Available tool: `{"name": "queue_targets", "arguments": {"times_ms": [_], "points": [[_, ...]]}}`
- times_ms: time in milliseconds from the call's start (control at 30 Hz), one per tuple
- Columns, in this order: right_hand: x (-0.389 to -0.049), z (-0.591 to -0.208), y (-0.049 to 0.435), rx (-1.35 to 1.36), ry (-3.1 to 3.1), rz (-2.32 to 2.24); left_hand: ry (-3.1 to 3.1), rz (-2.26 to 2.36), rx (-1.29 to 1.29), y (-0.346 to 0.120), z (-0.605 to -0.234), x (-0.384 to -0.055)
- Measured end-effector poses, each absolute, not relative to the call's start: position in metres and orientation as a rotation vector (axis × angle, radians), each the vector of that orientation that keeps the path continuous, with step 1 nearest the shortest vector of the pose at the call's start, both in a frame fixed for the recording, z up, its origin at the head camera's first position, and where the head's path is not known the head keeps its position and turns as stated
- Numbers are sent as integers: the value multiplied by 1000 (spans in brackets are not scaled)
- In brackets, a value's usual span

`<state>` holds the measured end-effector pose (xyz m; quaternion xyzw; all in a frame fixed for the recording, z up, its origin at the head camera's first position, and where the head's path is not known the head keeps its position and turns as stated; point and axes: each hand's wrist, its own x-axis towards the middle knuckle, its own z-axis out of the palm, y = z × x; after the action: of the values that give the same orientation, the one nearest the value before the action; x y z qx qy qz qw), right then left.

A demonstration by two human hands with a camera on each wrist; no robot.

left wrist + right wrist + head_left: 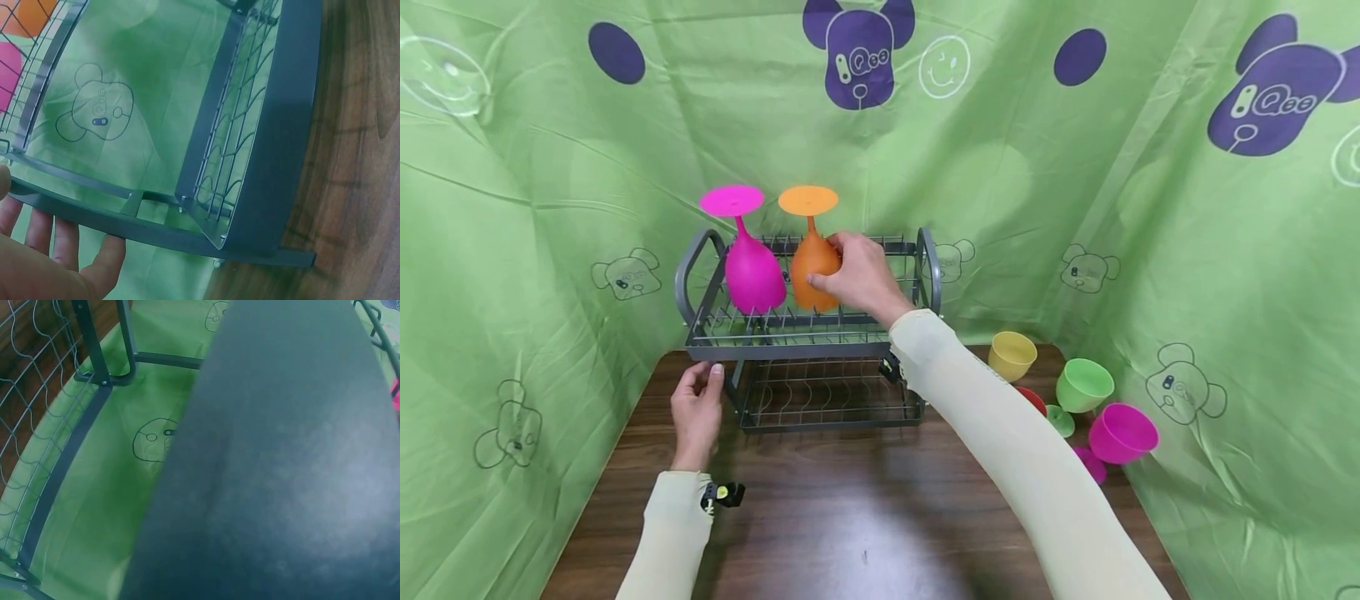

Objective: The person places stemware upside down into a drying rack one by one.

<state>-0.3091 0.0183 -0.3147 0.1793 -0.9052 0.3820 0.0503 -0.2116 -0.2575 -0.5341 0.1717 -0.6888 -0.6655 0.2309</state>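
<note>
My right hand (pixel 867 277) grips an orange plastic goblet (pixel 808 265) by its bowl, thumb in front and fingers behind. The goblet is upside down on the top tier of a dark grey two-tier dish rack (pixel 797 352), foot upward. Left of it, a magenta goblet (pixel 754 273) also sits upside down, slightly tilted. My left hand (pixel 697 417) holds the rack's left side post; in the left wrist view the fingers (pixel 65 240) pass behind the grey bar. A broad grey rack rim (pixel 275 462) fills much of the right wrist view, hiding the right hand.
At the right of the wooden table (pixel 850 500) stand a yellow goblet (pixel 1012 353), a light green goblet (pixel 1084 385) and another magenta goblet (pixel 1123 433). A red one (pixel 1033 399) is mostly behind the right sleeve. Green printed curtains (pixel 1000 192) enclose the table's back and sides.
</note>
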Motion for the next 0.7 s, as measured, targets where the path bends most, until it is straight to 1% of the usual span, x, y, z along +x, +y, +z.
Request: {"name": "queue_targets", "arguments": {"times_ms": [400, 700], "points": [[-310, -315, 23, 488, -2769, 1183, -1900, -1828, 493, -253, -534, -212], [-297, -304, 31, 480, -2748, 1246, -1869, -1783, 552, -250, -528, -209]]}}
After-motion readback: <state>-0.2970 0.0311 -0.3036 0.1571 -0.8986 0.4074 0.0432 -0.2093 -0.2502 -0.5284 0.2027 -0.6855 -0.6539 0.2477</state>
